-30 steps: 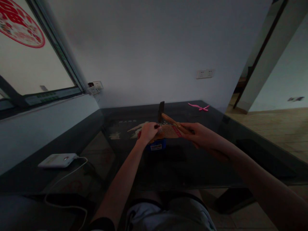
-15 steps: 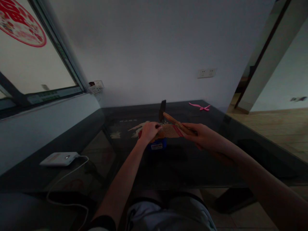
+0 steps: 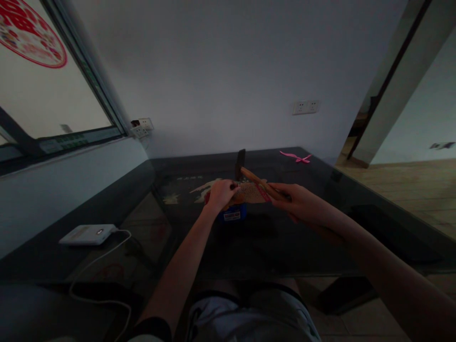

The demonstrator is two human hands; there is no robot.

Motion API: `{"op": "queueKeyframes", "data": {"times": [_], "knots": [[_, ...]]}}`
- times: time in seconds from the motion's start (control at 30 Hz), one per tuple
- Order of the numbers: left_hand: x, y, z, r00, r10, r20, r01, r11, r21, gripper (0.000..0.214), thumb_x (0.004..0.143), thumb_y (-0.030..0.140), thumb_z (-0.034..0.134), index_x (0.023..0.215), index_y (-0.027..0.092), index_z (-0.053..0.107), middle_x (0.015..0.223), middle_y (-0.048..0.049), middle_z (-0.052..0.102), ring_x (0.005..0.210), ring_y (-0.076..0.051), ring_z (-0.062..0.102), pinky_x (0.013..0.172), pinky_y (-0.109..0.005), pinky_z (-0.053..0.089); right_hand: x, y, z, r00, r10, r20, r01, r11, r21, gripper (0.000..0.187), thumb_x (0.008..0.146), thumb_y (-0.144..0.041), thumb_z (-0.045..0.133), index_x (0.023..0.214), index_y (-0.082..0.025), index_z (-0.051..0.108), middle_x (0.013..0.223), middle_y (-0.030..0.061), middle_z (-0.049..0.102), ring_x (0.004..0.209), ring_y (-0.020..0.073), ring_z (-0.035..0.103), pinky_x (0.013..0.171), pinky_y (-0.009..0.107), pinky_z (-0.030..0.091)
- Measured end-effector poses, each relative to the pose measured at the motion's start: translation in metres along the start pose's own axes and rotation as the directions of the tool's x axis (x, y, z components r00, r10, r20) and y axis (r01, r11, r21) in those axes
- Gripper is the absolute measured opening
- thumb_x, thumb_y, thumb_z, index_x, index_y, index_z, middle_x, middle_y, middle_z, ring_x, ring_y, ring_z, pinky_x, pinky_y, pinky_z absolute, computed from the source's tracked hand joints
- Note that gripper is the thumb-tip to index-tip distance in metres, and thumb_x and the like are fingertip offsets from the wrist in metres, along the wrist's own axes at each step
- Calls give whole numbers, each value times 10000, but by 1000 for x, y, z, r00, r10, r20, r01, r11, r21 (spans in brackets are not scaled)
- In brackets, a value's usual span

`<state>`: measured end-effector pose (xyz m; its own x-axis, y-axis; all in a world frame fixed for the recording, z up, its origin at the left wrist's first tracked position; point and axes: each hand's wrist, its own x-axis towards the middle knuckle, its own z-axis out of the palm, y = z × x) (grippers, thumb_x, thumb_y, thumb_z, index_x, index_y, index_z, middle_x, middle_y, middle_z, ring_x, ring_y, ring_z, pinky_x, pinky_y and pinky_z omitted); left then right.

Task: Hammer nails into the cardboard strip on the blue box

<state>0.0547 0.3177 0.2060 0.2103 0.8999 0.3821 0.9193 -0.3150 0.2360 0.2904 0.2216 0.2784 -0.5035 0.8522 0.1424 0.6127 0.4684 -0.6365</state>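
The dark table [image 3: 199,259] fills the middle and lower part of the frame, and its glossy top looks slick, so whatever takes the hammer's force should sit squarely on it. Both hands meet at the centre. The right hand [image 3: 294,197], right of centre, has its fingers wrapped round the hammer [image 3: 254,178] by the wooden handle; a loose wrist and short, straight drops would probably give better control than a swing from the shoulder. The left hand [image 3: 220,194], left of centre, is curled over the patterned piece [image 3: 251,192], though I cannot tell whether it grips its edge or pinches something small there. That tan piece, with a red band towards the right hand, lies at mid-frame over the blue box [image 3: 233,214], overhanging it on the right. Since the box looks narrower than the piece, blows are best placed above it; the overhang could tip or flex. The hammer head stands upright just beyond the left fingertips, and whether it touches the piece is unclear. So close, those fingertips should sit well back from its striking end. Smallest is a dark spot [image 3: 232,186] by the left thumb, too blurred to identify.
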Motion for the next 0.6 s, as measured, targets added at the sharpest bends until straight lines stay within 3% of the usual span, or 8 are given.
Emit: {"op": "queueKeyframes", "data": {"times": [0.17, 0.37, 0.6], "knots": [[-2, 1, -2, 1000, -17, -8, 17, 1000, -17, 236, 816, 355, 587, 947, 196, 701, 923, -77, 704, 867, -217, 642, 793, -307, 474, 1, 1, 0, 999, 26, 45, -25, 1000, -2, 496, 795, -192, 518, 1287, -136, 490, 572, -37, 520, 378, 79, 487, 376, 183, 382], [-2, 3, -3, 999, 1, -37, -4, 998, -66, 229, 829, 333, 571, 966, 203, 701, 959, -68, 701, 911, -205, 630, 829, -296, 461, -2, -1, -8, 1000, 9, 23, -9, 999, 35, 479, 821, -273, 510, 1285, -157, 484, 660, -22, 542, 376, 75, 484, 348, 191, 380], [0, -1, 0, 999, -35, -27, 35, 999, -34, 247, 807, 360, 595, 929, 180, 712, 902, -93, 707, 860, -229, 644, 783, -313, 470, 0, 3, -1, 998, 6, 56, -7, 1000, 7, 496, 786, -177, 528, 1280, -142, 502, 594, -32, 536, 362, 60, 469, 356, 170, 375]]}}
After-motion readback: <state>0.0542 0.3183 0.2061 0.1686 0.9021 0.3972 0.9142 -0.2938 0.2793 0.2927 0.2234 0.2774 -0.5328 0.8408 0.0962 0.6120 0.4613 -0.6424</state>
